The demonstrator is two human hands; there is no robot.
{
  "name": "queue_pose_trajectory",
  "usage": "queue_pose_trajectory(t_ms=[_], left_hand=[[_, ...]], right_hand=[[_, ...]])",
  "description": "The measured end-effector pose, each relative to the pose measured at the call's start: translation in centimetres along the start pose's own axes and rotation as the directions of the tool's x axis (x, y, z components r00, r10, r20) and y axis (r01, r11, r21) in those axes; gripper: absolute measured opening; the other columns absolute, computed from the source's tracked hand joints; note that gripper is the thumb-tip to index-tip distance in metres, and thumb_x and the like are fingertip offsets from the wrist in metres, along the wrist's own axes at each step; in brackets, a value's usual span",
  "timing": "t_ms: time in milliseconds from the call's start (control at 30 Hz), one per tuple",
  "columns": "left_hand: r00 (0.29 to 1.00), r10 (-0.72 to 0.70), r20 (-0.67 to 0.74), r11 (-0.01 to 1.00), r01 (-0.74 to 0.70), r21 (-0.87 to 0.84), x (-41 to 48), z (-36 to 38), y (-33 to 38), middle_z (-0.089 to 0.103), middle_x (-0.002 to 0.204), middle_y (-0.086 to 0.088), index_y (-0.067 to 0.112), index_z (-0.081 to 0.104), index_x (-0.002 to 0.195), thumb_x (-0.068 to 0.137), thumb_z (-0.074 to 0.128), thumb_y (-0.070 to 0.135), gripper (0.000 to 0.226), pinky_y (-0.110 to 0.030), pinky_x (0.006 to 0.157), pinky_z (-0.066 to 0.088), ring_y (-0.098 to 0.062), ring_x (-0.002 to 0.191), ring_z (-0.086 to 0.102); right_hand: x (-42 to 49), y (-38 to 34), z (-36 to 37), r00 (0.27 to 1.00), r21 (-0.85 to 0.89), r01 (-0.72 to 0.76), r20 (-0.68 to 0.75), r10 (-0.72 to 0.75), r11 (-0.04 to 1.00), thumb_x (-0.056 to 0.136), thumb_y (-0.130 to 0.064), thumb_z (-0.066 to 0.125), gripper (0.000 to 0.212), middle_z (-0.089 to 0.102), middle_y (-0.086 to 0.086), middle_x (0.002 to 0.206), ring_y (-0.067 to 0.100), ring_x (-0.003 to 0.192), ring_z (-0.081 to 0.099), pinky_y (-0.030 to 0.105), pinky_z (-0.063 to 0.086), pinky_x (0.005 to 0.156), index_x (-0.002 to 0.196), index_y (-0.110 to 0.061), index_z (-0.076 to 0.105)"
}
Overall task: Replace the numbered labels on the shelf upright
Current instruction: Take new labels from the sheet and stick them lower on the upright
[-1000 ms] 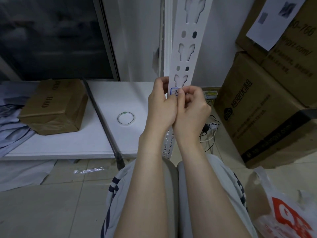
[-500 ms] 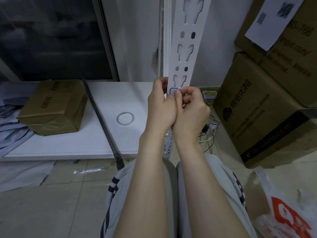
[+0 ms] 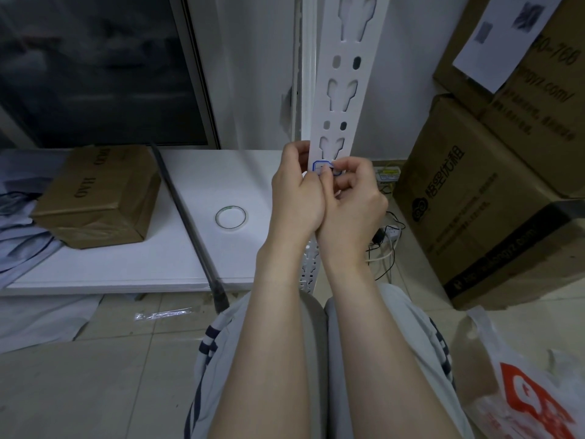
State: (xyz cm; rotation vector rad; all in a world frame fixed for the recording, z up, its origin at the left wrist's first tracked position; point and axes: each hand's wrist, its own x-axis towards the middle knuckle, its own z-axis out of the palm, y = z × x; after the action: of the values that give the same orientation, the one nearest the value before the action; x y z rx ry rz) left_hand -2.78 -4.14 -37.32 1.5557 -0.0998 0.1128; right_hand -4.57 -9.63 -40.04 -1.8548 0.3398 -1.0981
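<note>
A white slotted shelf upright (image 3: 343, 74) rises from between my knees to the top of the view. A small white label with a blue border (image 3: 319, 165) sits on its face just below a keyhole slot. My left hand (image 3: 297, 194) grips the upright's left edge, with its thumb on the label. My right hand (image 3: 351, 204) has curled fingers and pinches at the label's right edge. The number on the label is hidden by my fingertips.
A low white board (image 3: 126, 261) lies to the left, carrying a brown carton (image 3: 95, 198), a black rod (image 3: 190, 223) and a tape roll (image 3: 231, 216). Stacked cartons (image 3: 490, 201) stand right, with cables (image 3: 384, 245) beside them and a red-printed plastic bag (image 3: 522, 391) near my right knee.
My fingertips have shifted slightly over the label and cover more of it. The upright and both arms stay almost where they were.
</note>
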Motion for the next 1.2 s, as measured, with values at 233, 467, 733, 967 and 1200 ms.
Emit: queue_pose_trajectory(t_ms=[233, 467, 733, 967, 1200], left_hand=[[1.0, 0.013, 0.0, 1.0, -0.013, 0.024, -0.07, 0.06, 0.1, 0.066, 0.113, 0.0, 0.017, 0.052, 0.116, 0.087, 0.045, -0.005, 0.037, -0.038, 0.095, 0.054, -0.015, 0.104, 0.064], [1.0, 0.01, 0.0, 1.0, -0.01, 0.014, -0.06, 0.02, 0.07, 0.067, 0.113, 0.001, 0.018, 0.052, 0.115, 0.09, 0.045, -0.004, 0.034, -0.035, 0.094, 0.054, -0.013, 0.103, 0.065], [1.0, 0.0, -0.002, 1.0, 0.0, -0.014, 0.07, 0.05, -0.01, 0.067, 0.111, 0.0, 0.022, 0.052, 0.109, 0.088, 0.042, -0.005, 0.035, -0.039, 0.095, 0.054, -0.016, 0.103, 0.065], [1.0, -0.008, -0.008, 1.0, 0.008, -0.016, 0.09, 0.07, -0.02, 0.067, 0.112, -0.002, 0.014, 0.054, 0.116, 0.087, 0.042, -0.006, 0.037, -0.041, 0.094, 0.055, -0.018, 0.103, 0.066], [1.0, -0.002, 0.0, 1.0, 0.002, -0.007, 0.01, 0.05, 0.09, 0.067, 0.114, -0.002, 0.016, 0.053, 0.115, 0.089, 0.043, -0.006, 0.036, -0.039, 0.095, 0.054, -0.017, 0.104, 0.065]], right_hand=[[0.02, 0.03, -0.08, 1.0, -0.033, -0.012, -0.005, 0.012, 0.999, 0.088, -0.023, 0.067, 0.008, 0.063, -0.007, 0.064, 0.019, 0.059, 0.06, 0.04, 0.049, 0.058, 0.09, -0.016, 0.065], [0.06, 0.21, 0.09, 1.0, 0.011, 0.003, 0.014, -0.003, 1.0, 0.089, -0.022, 0.067, 0.008, 0.062, -0.007, 0.062, 0.018, 0.055, 0.059, 0.045, 0.051, 0.056, 0.086, -0.014, 0.067], [0.2, 0.25, 0.19, 1.0, 0.078, 0.008, 0.029, -0.011, 0.997, 0.086, -0.023, 0.067, 0.009, 0.061, -0.004, 0.06, 0.021, 0.053, 0.057, 0.048, 0.051, 0.055, 0.083, -0.015, 0.066], [0.03, -0.06, -0.15, 1.0, -0.007, -0.019, -0.008, 0.019, 1.0, 0.086, -0.029, 0.072, 0.014, 0.06, -0.008, 0.059, 0.018, 0.057, 0.06, 0.041, 0.05, 0.057, 0.086, -0.019, 0.063], [-0.02, 0.17, 0.01, 0.999, -0.004, 0.037, 0.018, -0.037, 0.999, 0.087, -0.022, 0.066, 0.005, 0.061, -0.003, 0.06, 0.021, 0.053, 0.057, 0.043, 0.049, 0.054, 0.086, -0.017, 0.066]])
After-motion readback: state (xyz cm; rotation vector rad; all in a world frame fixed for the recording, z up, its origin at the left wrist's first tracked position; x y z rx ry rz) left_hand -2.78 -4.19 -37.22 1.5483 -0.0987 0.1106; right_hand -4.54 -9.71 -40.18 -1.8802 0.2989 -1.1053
